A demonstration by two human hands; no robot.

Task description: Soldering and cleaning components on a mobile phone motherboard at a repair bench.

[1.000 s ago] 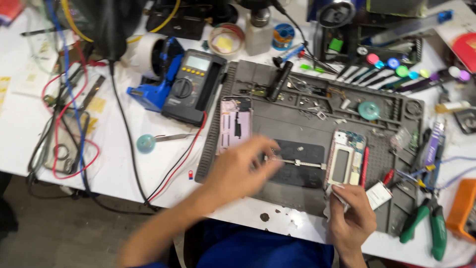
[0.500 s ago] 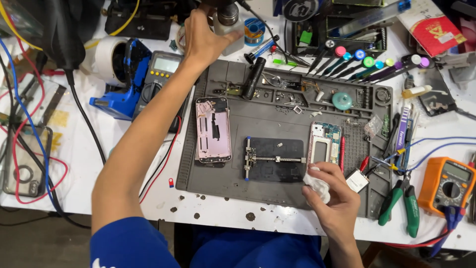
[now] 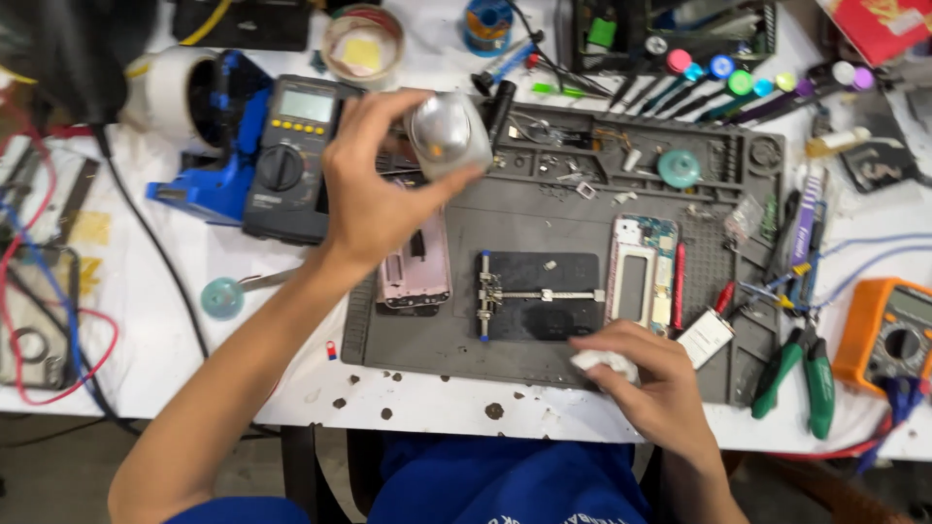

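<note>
Left hand (image 3: 374, 199): back from the frame's upper edge, now closed around a metal bottle (image 3: 447, 134) held over the mat's (image 3: 544, 209) upper-left corner. Right hand (image 3: 649, 374): unmoved at lower centre, pinching a white wad (image 3: 602, 364). Reading: bottle fetched, cleaning work about to follow.

My left hand (image 3: 374, 199): bare, no rings, no watch, forearm uncovered up to a short blue sleeve at the frame's lower edge. My right hand (image 3: 655, 378): bare, no jewellery. Blue shirt with white lettering at bottom, partly cut off
</note>
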